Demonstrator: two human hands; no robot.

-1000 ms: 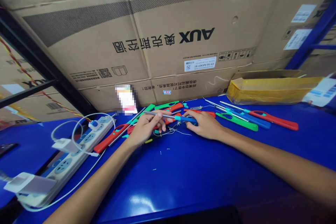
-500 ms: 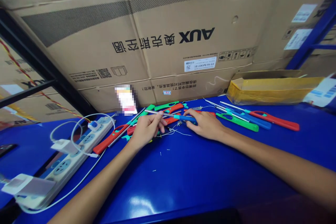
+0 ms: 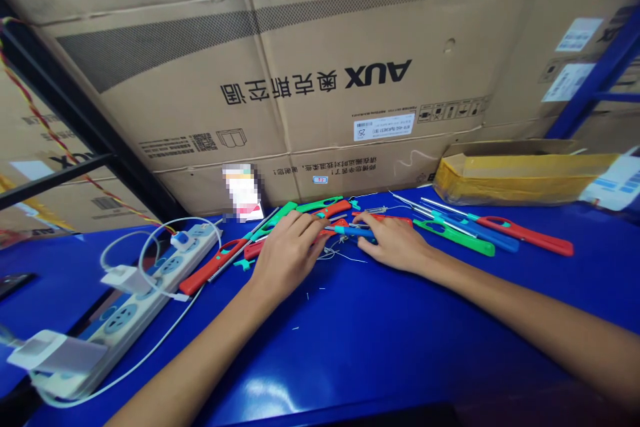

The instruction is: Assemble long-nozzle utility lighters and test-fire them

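A long-necked blue lighter [image 3: 350, 231] lies across between my hands above the blue table. My right hand [image 3: 393, 240] grips its blue handle end, the thumb below and fingers above. My left hand [image 3: 290, 248] is closed, back of the hand up, around the lighter's front end; its metal tube is mostly hidden under the fingers. Around and behind my hands lie more lighter parts: a red handle [image 3: 213, 268] at the left, a green handle [image 3: 320, 203] at the back, and thin white wires [image 3: 333, 253] beneath the blue lighter.
Right of my hands lie a green lighter [image 3: 460, 239], a blue one and a red lighter [image 3: 530, 233]. A power strip [image 3: 125, 312] with plugs and cables stands at the left. A phone [image 3: 245, 193] leans on the big cardboard box [image 3: 310, 33]; a yellow-taped carton [image 3: 520, 177] sits back right.
My left hand has turned palm-down and moved slightly right, covering the metal tube that showed before. My right hand stays on the blue handle. The view has shifted slightly.
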